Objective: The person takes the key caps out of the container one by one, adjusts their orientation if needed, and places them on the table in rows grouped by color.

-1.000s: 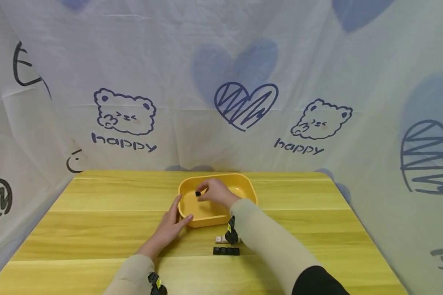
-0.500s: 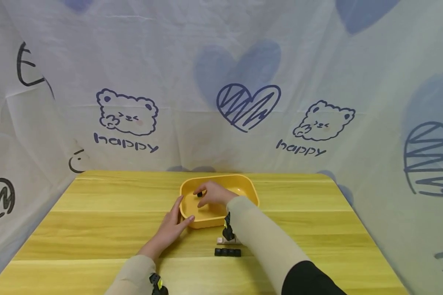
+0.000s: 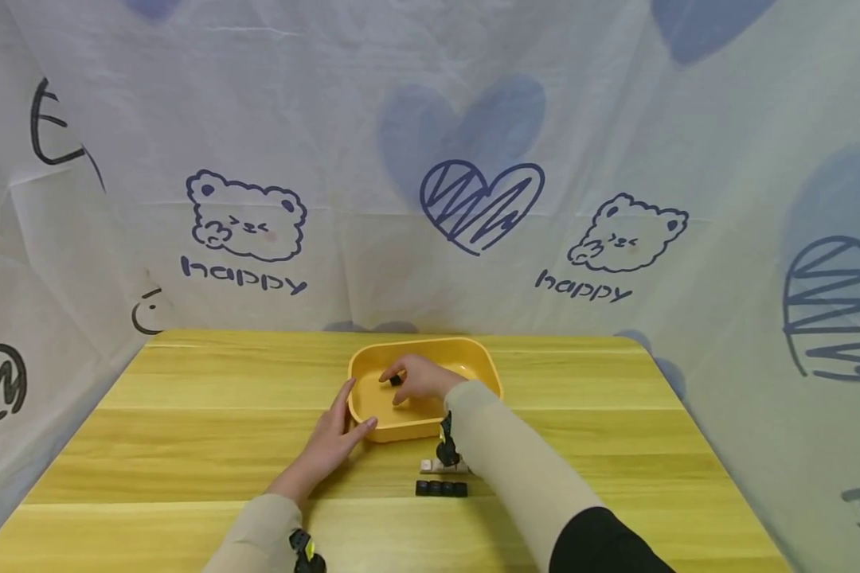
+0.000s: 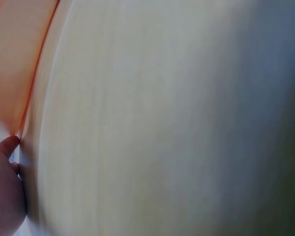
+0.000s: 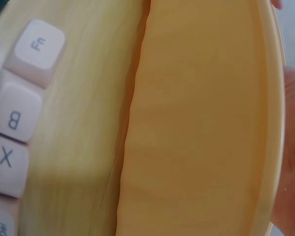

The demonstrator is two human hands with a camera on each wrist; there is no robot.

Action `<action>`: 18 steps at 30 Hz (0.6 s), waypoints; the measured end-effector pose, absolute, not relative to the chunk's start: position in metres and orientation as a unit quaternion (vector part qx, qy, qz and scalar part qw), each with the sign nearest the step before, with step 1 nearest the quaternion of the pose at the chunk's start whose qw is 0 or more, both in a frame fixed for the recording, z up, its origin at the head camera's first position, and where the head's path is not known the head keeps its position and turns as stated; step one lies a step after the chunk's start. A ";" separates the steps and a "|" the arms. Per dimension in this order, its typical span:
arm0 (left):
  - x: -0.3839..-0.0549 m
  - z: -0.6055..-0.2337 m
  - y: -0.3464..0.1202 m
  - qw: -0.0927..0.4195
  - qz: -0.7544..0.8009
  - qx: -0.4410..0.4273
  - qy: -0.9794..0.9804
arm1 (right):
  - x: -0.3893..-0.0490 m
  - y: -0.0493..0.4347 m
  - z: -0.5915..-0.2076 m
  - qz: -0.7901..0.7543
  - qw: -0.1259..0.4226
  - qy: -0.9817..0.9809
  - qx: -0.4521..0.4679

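Note:
In the head view a yellow plastic basin [image 3: 473, 354] stands on the table. My left hand [image 3: 328, 439] rests against its left end, fingers and thumb straight along the outside; the left wrist view shows a fingertip [image 4: 10, 143] at the basin's wall. Reaching inside from the right is my right hand [image 3: 424, 377], with thumb and forefinger spread apart. A small black keycap [image 3: 396, 380] shows between those fingers, inside the basin. In the right wrist view the basin's wall [image 5: 201, 123] hides the right fingers.
In front of the basin lies a row of white keycaps [image 3: 428, 465], partly covered by the right sleeve; the right wrist view shows letters on one keycap [image 5: 17, 110]. Nearer is a row of black keycaps [image 3: 440, 489]. A printed cloth [image 3: 365, 263] hangs behind the table.
My right thumb and forefinger have parted from their pinch on the black keycap. The hand and keycap have shifted slightly right inside the basin. My left hand stays at the basin.

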State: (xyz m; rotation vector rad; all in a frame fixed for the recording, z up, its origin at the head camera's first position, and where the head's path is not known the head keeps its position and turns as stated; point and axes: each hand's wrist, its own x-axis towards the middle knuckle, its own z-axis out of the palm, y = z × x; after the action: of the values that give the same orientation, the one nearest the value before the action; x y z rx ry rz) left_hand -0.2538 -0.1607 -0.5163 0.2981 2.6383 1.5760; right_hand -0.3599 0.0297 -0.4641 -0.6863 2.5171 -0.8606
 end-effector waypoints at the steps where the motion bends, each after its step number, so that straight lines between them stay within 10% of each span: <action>1: -0.254 -0.516 -0.161 0.028 0.511 0.096 0.854 | -0.359 0.030 -0.464 -0.305 0.198 0.899 -0.244; 18: -0.254 -0.516 -0.161 0.025 0.517 0.100 0.850 | -0.350 0.046 -0.455 -0.258 0.233 0.911 -0.223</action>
State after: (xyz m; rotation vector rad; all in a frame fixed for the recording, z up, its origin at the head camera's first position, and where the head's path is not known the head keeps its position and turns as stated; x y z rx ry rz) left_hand -0.2541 -0.1607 -0.5156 0.3097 2.6291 1.5976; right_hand -0.3498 0.0457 -0.4552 -0.6136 2.5015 -0.7076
